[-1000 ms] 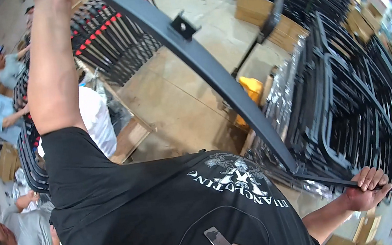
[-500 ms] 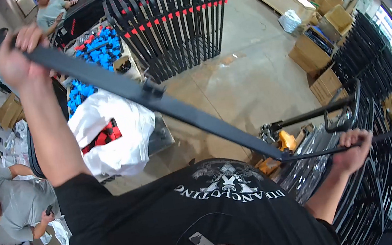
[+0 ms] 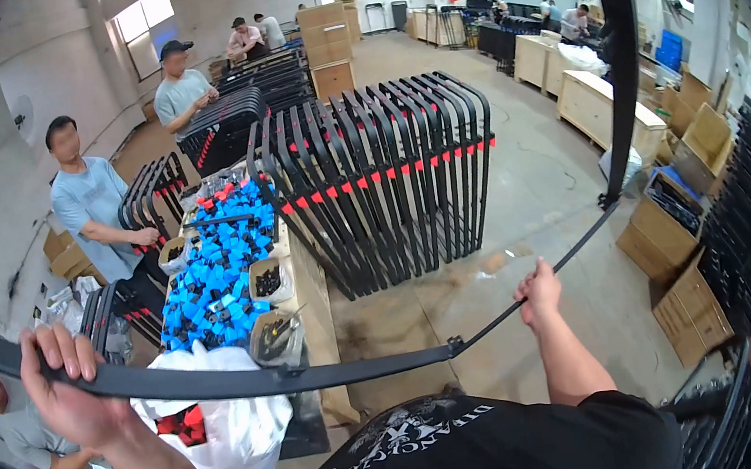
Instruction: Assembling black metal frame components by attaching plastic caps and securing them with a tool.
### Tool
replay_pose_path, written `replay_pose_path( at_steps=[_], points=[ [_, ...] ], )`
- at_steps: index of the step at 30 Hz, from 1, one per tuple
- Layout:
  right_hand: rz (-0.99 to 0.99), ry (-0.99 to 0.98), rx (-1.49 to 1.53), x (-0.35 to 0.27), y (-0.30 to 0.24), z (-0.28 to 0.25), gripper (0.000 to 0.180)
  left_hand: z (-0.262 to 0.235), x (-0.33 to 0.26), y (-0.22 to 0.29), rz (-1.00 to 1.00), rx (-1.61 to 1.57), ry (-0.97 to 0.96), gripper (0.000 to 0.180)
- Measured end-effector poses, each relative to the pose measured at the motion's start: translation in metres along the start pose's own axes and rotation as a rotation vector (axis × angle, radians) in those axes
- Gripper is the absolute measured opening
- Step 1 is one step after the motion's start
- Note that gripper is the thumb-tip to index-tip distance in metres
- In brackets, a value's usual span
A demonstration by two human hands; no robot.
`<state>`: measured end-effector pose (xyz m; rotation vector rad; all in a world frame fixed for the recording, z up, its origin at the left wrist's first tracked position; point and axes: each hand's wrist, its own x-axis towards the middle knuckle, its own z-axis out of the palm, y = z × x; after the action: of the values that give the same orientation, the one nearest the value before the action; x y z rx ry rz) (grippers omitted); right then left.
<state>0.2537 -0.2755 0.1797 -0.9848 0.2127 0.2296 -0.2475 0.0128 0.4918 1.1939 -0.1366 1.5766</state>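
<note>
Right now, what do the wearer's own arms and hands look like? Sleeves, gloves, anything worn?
Both hands are bare: left hand, right hand, no gloves, no rings or watch visible. Forearms are uncovered. A black short-sleeved T-shirt with white printed lettering covers the upper arms.

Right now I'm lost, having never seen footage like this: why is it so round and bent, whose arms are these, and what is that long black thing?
The picture comes from a wide fisheye camera worn on a person's head, looking down. That bends straight lines near the rim. The two arms rising from the lower edge are the wearer's own.

The left hand has its grip closed around the flat end of a long black metal frame. The right hand grips the thin rod part of the same frame, which curves up at the right.

Below lie a bench with blue parts, a white bag, and a row of black frames standing on the floor. Other people work at the left and far back.
</note>
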Motion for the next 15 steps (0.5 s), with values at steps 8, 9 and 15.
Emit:
replay_pose_path(
  at_steps=[8, 9, 15],
  points=[
    [0.245, -0.001, 0.028, 0.168, 0.071, 0.048, 0.030, 0.151, 0.022, -0.046, 0.074, 0.126, -0.029, 0.023],
    [0.234, 0.036, 0.010, 0.194, 0.083, 0.032, 0.030, 0.169, 0.024, -0.078, 0.066, 0.134, 0.013, 0.023],
    [-0.177, -0.893, -1.399, 0.268, 0.050, -0.001, 0.051, 0.206, -0.008, -0.184, 0.043, 0.249, 0.137, 0.026]
  ],
)
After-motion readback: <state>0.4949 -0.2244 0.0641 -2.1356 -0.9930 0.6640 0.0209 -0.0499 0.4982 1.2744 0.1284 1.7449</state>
